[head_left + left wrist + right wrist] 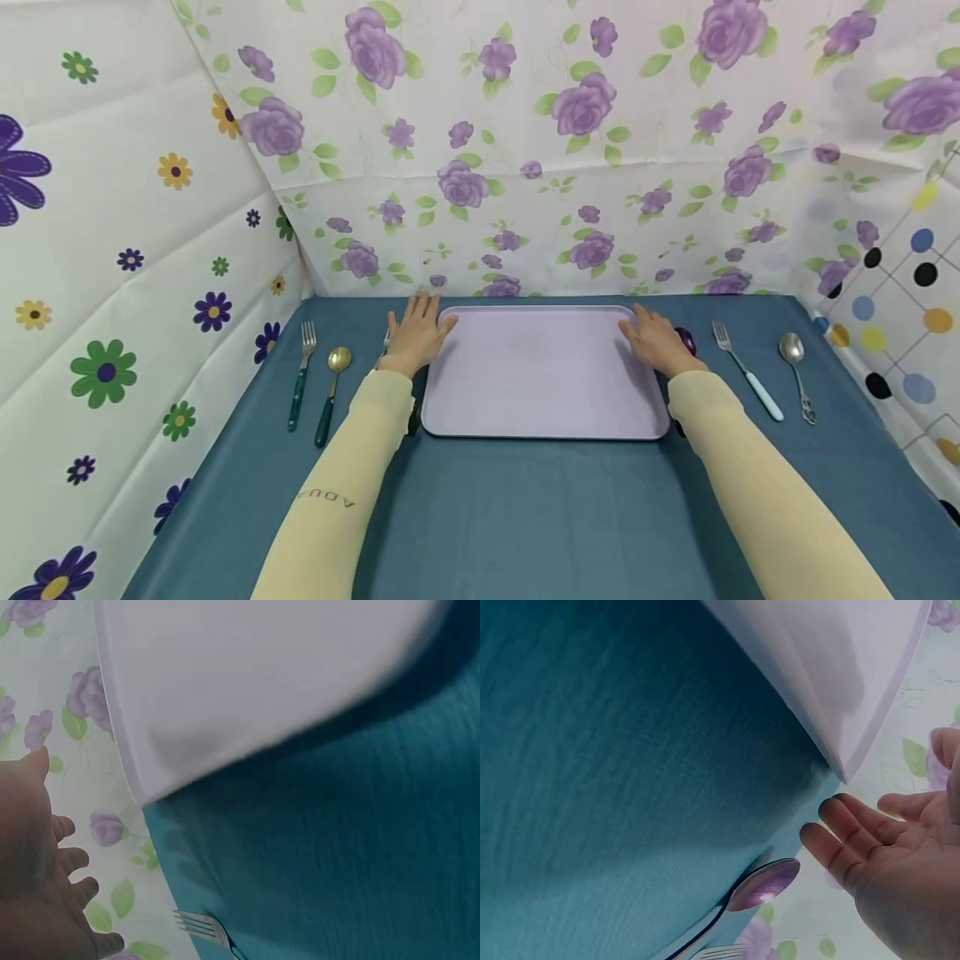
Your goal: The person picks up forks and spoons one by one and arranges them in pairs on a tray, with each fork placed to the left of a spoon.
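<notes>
A flat lavender tray (pixel 540 371) lies on the blue cloth, its long side facing me. My left hand (pixel 415 335) is at its far left corner, fingers spread and pointing away. At the far right corner is my right hand (pixel 660 340), with relaxed fingers. Neither hand grips anything. In the left wrist view the left hand (pixel 34 862) shows beside the tray corner (pixel 161 772). The right wrist view has the right hand's (pixel 900 855) fingertips close to the tray's other corner (pixel 844 761). A fork (pixel 206 928) lies beside the left hand, and a purple-tinted spoon (pixel 765 885) beside the right.
Left of the tray lie a green-handled fork (pixel 303 375) and a gold spoon (pixel 340 359) with a dark green handle. On the right are a white-handled fork (pixel 763 394) and a silver spoon (pixel 792 347). A floral curtain (pixel 495 150) hangs behind; patterned sheets flank both sides.
</notes>
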{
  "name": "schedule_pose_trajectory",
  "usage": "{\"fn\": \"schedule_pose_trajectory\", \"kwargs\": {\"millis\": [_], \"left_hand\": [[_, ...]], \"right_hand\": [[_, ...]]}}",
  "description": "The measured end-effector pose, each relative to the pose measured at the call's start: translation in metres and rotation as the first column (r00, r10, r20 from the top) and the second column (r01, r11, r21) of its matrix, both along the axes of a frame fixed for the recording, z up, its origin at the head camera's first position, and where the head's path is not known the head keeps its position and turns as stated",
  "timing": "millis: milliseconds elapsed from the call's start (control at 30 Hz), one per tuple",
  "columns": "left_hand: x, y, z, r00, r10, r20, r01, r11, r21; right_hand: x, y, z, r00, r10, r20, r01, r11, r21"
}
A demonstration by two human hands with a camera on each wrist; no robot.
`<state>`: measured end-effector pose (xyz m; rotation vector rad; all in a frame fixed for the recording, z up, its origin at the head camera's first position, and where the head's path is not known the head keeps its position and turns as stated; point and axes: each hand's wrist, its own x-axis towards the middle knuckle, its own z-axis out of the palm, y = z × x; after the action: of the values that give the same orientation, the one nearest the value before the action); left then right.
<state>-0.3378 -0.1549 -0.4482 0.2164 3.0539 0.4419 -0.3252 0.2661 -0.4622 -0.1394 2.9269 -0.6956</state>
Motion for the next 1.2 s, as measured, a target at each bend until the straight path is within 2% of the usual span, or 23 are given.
{"fn": "schedule_pose_trajectory", "kwargs": {"millis": [133, 333, 500, 767, 967, 1200], "left_hand": [[0.001, -0.005, -0.001, 1.000, -0.001, 0.013, 0.002, 1.000, -0.016], [0.007, -0.010, 0.002, 1.000, -0.004, 0.005, 0.004, 1.000, 0.009], [0.008, -0.016, 0.002, 1.000, 0.003, 0.010, -0.003, 1.000, 0.028], [0.011, -0.026, -0.006, 1.000, 0.016, 0.023, -0.017, 0.999, 0.036], [0.015, -0.033, -0.006, 0.999, 0.030, 0.016, -0.031, 0.997, 0.070], [0.019, -0.038, -0.004, 1.000, 0.013, 0.023, -0.015, 0.996, 0.086]], "right_hand": [[0.002, 0.000, 0.001, 1.000, -0.011, 0.006, 0.011, 1.000, 0.000], [0.002, 0.005, -0.002, 0.999, -0.002, 0.036, 0.004, 0.999, -0.054], [0.001, 0.011, -0.006, 0.998, 0.001, 0.064, 0.005, 0.996, -0.089], [0.000, 0.014, -0.015, 0.998, 0.000, 0.062, 0.009, 0.989, -0.149], [0.001, 0.012, -0.016, 0.998, -0.017, 0.066, 0.028, 0.984, -0.175], [0.006, 0.017, -0.015, 0.998, -0.020, 0.064, 0.032, 0.981, -0.191]]}}
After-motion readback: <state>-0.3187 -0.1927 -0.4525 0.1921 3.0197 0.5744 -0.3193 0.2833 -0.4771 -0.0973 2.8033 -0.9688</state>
